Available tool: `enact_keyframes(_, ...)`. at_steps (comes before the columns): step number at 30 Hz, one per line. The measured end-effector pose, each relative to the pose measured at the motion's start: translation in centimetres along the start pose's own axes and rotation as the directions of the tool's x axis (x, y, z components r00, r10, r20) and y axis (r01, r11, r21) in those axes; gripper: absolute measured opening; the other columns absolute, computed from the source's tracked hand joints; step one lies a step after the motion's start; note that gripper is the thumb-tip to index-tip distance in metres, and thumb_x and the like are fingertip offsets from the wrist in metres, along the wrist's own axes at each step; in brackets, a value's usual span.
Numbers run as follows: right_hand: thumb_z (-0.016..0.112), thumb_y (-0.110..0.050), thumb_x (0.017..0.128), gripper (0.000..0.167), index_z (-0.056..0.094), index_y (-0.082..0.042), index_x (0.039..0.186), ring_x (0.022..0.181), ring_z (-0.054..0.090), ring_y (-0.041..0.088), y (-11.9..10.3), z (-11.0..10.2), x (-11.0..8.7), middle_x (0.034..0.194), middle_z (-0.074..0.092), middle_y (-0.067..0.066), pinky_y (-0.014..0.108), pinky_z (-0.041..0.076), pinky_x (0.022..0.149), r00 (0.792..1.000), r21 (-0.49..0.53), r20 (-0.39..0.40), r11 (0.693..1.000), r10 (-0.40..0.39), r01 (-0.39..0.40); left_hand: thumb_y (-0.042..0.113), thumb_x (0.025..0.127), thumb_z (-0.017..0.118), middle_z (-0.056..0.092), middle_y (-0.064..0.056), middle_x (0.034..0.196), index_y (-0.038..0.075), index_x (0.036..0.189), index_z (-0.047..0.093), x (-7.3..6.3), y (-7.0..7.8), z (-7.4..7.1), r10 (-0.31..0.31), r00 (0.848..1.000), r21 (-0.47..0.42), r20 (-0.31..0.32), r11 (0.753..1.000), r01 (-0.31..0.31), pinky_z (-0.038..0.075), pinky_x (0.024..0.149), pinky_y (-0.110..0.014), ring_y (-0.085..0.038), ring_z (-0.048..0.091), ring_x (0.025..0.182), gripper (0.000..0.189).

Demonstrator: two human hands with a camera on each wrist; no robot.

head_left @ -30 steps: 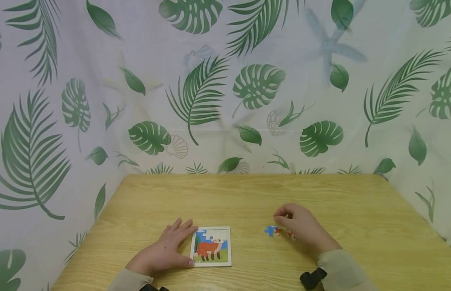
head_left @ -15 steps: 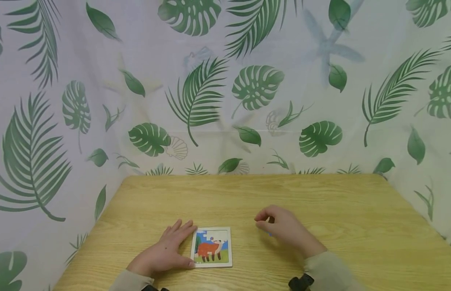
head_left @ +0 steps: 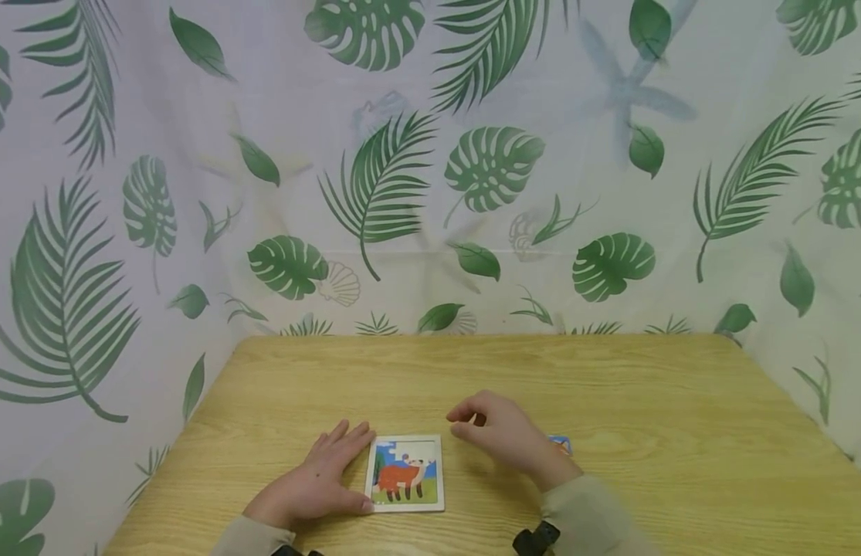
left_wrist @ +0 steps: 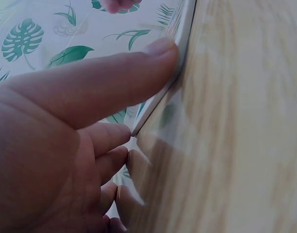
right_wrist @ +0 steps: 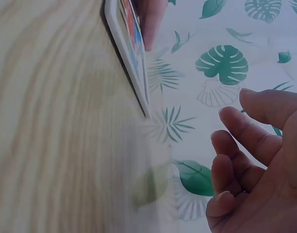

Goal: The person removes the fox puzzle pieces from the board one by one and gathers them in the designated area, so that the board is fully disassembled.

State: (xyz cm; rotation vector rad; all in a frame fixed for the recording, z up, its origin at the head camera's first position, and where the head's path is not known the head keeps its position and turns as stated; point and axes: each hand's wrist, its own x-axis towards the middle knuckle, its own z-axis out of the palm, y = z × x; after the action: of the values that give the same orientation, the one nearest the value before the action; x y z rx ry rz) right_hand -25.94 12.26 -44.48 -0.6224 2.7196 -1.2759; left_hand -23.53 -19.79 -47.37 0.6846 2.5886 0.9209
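The puzzle (head_left: 405,477) is laid flat on the desk (head_left: 374,378), well apart from the far edge and closer to the left edge than to the right. On it an orange-red animal with dark legs is pictured on green ground under a blue sky, and the picture is bordered by a white frame (head_left: 440,472). In its upper part a pale patch with a stepped outline can be seen.

The left hand (head_left: 312,480) is spread along the left side of the puzzle. Its thumb is rested on the near left corner, and its index fingertip is placed at the far left corner.

The right hand (head_left: 503,432) is held above the desk, just beyond the right side of the puzzle. Its fingers are loosely bent, and in the right wrist view the thumb and index tips are seen slightly apart.

A blue and orange piece (head_left: 562,444) is left on the desk, on the right edge's side of the puzzle, partly hidden by the right wrist. Light sleeves (head_left: 590,510) are worn, and a black device (head_left: 536,538) is strapped at the right wrist. Beyond the far edge, a white cloth (head_left: 402,297) is printed with green leaves.
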Motion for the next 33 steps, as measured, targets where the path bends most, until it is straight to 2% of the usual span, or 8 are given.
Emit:
enact_keyframes(7,0.068,-0.025,0.097,0.021,0.077,-0.012,0.111,0.085,0.054,0.017,-0.9,2.0,1.0,0.102,0.063,-0.004,0.037,0.047,0.073,0.999,0.018,0.053,1.000,-0.006,0.005,0.044,0.078,0.084,0.020,-0.018,0.166,0.002,0.157,0.034,0.0,0.1,-0.1,0.024,1.000,0.011,-0.009,1.000,-0.024,-0.001,0.117,-0.066,-0.045,0.002,0.152,0.103)
enact_keyframes(14,0.068,-0.024,0.095,0.022,0.077,-0.011,0.111,0.097,0.057,0.018,-1.6,3.9,2.0,0.106,0.066,-0.003,0.044,0.050,0.087,0.996,-0.001,0.083,1.000,-0.031,0.031,0.045,0.079,0.084,0.020,-0.015,0.166,0.005,0.158,0.034,-0.1,-0.1,-0.2,0.011,1.000,0.008,-0.001,1.000,-0.011,-0.001,0.118,-0.065,-0.044,0.001,0.152,0.101)
enact_keyframes(22,0.070,-0.029,0.094,0.020,0.078,-0.016,0.108,0.100,0.057,0.016,-1.6,5.8,2.8,0.105,0.064,-0.006,0.046,0.049,0.093,0.994,-0.024,0.110,1.000,0.017,-0.015,0.046,0.079,0.083,0.020,-0.014,0.167,0.005,0.158,0.034,-0.1,-0.1,0.0,0.008,1.000,0.001,0.007,1.000,-0.008,-0.001,0.118,-0.066,-0.043,0.000,0.152,0.101)
enact_keyframes(33,0.070,-0.031,0.094,0.020,0.079,-0.020,0.108,0.102,0.055,0.019,-1.6,7.1,2.9,0.104,0.062,-0.008,0.046,0.046,0.093,0.996,-0.117,0.081,0.992,-0.029,0.038,0.046,0.079,0.082,0.019,-0.014,0.167,0.005,0.158,0.034,0.1,-0.2,0.0,0.021,1.000,0.030,0.002,0.999,-0.021,-0.001,0.118,-0.064,-0.043,0.000,0.152,0.101)
